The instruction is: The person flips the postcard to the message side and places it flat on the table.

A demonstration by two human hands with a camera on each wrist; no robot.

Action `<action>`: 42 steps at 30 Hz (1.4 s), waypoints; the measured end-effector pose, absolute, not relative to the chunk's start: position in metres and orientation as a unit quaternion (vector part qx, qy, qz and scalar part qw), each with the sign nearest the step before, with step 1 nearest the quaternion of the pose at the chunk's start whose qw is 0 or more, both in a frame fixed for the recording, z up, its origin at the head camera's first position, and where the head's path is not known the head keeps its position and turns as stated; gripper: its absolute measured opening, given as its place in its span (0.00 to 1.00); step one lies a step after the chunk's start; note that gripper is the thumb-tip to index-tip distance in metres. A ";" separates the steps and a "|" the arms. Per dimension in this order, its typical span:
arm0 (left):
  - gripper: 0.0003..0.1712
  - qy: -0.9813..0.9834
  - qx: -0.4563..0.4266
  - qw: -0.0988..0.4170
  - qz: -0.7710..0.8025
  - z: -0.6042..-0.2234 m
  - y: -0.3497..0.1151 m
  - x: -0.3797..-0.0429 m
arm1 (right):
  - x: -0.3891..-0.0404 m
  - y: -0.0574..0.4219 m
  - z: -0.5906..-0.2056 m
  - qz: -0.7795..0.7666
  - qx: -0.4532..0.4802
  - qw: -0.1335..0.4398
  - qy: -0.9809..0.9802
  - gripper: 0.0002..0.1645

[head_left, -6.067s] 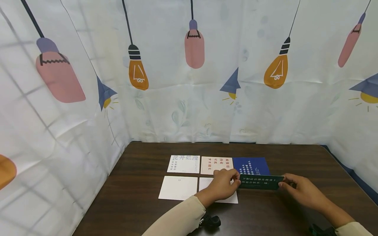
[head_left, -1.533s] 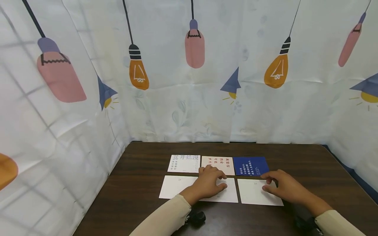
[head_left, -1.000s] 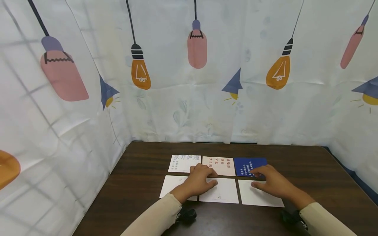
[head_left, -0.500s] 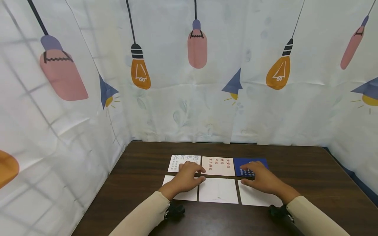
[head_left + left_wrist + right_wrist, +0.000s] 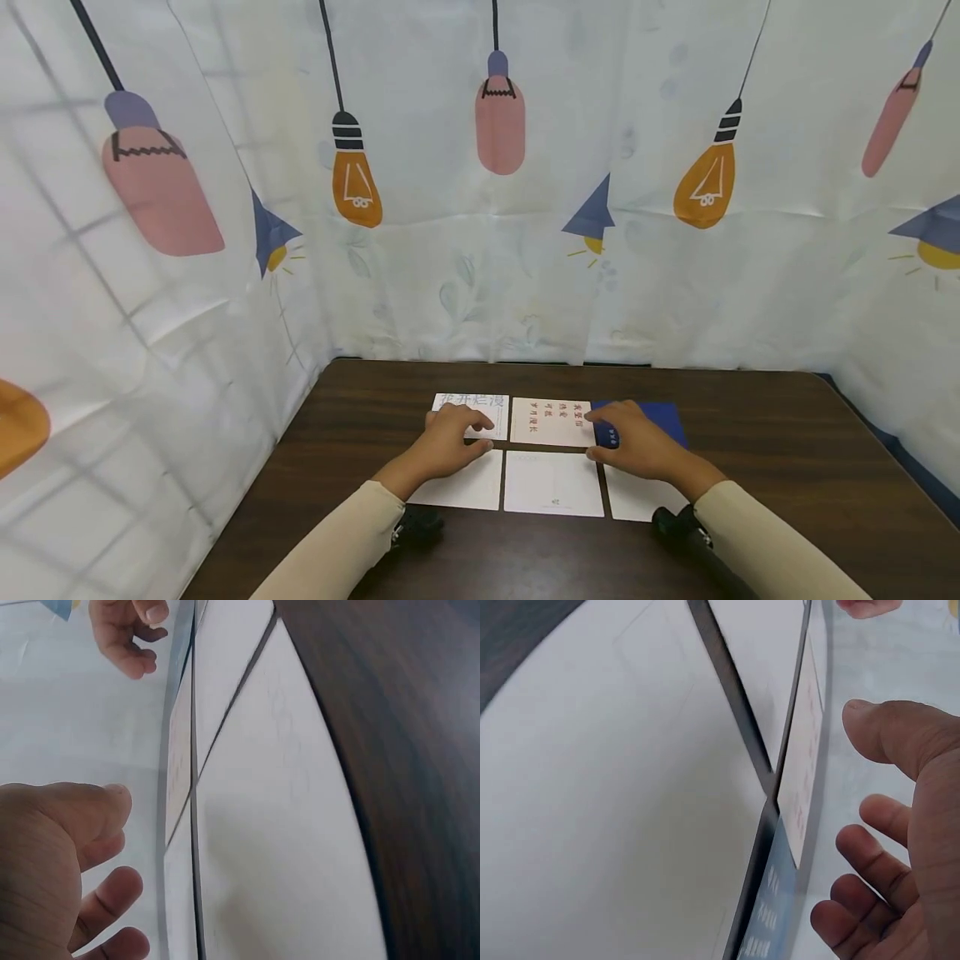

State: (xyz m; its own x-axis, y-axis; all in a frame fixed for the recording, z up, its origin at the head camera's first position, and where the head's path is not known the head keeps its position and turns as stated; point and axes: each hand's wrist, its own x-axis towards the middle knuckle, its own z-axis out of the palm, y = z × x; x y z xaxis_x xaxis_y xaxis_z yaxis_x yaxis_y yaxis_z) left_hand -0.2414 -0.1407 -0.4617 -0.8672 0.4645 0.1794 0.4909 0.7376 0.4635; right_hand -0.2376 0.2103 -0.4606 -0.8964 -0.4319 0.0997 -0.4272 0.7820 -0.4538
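Note:
Postcards lie flat in two rows of three. In the back row are a white card with grey characters (image 5: 491,406), a pale pink card with red characters (image 5: 551,423) and a blue card (image 5: 669,415). The front row has a left white card (image 5: 472,490), a middle white card (image 5: 553,483) and a right white card (image 5: 636,497). My left hand (image 5: 444,443) hovers over the two left cards, fingers loosely bent and holding nothing. Over the blue card and the right white card, my right hand (image 5: 637,442) is likewise relaxed and holds nothing, partly hiding both.
The cards lie on a dark brown wooden table (image 5: 360,433). A white curtain (image 5: 450,292) printed with lamps hangs behind it and along the sides. Black wrist devices sit below both hands.
Earlier both hands held a green card at the right; by 1.5 s ago a white card lay there, front right. Since then both hands have moved left above the cards, holding nothing.

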 end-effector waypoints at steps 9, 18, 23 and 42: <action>0.13 -0.936 -0.227 0.021 -0.268 -0.466 -0.169 -0.247 | -0.248 0.193 -0.462 -0.242 -0.221 0.013 0.945 0.36; 0.15 -0.946 -0.192 0.010 -0.261 -0.466 -0.189 -0.255 | -0.258 0.181 -0.463 -0.245 -0.224 0.014 0.943 0.36; 0.16 -0.948 -0.178 0.005 -0.265 -0.466 -0.199 -0.261 | -0.264 0.171 -0.465 -0.248 -0.217 0.023 0.944 0.37; 0.29 -0.963 -0.141 -0.039 -0.225 -0.463 -0.227 -0.278 | -0.276 0.141 -0.463 -0.231 -0.221 0.028 0.947 0.40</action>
